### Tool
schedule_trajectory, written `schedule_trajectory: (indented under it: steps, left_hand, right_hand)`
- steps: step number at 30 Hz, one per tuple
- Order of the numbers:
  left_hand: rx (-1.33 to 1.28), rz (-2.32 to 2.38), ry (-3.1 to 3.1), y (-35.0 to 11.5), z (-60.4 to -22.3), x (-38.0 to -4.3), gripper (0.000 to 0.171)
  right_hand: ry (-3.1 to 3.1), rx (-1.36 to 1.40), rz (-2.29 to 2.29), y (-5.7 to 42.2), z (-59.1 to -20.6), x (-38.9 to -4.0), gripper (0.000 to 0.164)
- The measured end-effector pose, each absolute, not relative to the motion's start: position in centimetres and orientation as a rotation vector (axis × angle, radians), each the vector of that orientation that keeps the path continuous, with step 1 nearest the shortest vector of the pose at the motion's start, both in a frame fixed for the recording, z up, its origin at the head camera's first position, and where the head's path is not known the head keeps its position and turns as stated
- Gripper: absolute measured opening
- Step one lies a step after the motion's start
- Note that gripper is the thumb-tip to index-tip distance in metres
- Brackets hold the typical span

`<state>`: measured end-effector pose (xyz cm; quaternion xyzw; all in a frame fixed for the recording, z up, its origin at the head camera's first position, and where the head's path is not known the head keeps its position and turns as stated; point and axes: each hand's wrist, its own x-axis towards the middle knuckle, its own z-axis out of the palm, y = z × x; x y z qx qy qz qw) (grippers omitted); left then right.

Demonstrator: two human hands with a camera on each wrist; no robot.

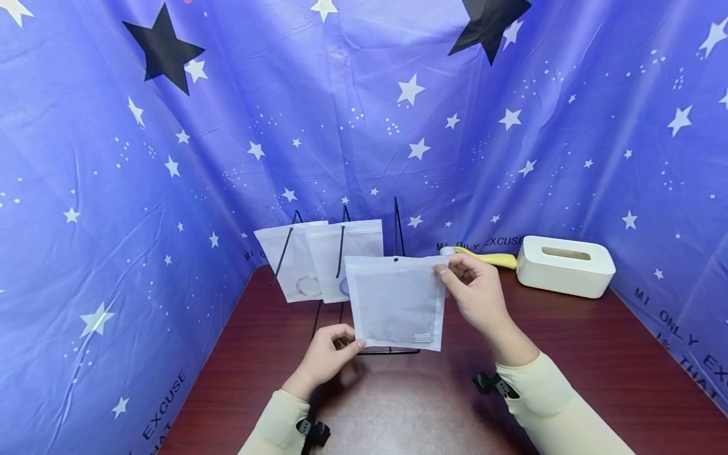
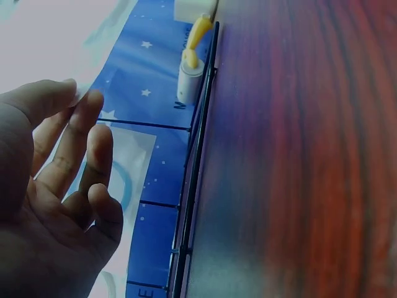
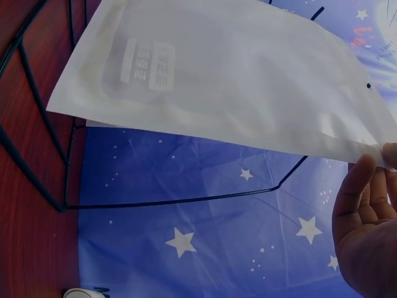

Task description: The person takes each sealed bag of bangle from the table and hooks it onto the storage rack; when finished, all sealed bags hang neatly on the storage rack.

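A flat white zip pouch point(image 1: 398, 303) with a small printed label low on its front faces me. My right hand point(image 1: 474, 291) pinches its upper right corner between thumb and fingers, also seen in the right wrist view. At the lower left corner, my left hand point(image 1: 330, 354) pinches the pouch with thumb and index finger, the other fingers loosely curled. The pouch's top-edge hole lines up with the rightmost hook point(image 1: 396, 221) of a black wire rack point(image 1: 392, 352). Two similar pouches hang on the hooks to the left; the middle pouch point(image 1: 358, 243) partly covers the left pouch point(image 1: 290, 253).
A white tissue box point(image 1: 563, 284) stands at the back right of the dark red wooden table point(image 1: 614, 379). Beside it lies a yellow-handled tool point(image 1: 495, 259) with a white end. A blue star-printed curtain point(image 1: 352, 126) surrounds the table on its back and sides.
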<state>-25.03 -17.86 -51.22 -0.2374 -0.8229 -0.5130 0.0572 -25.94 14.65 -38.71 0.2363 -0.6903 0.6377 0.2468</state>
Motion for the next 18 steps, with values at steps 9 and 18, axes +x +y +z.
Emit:
schedule_trajectory:
  steps: [9,18]
  left_hand:
    - [-0.699,-1.563,-2.492,-17.8,-51.0,-25.7,0.007]
    - [-0.616,-1.535,-2.458,-17.3,-50.4,-27.1,0.007]
  right_hand:
    - [-1.865,0.628,1.760,14.4,-38.5,-26.6,0.005]
    - [-1.876,0.585,1.768,14.4,-38.9,-28.1,0.005]
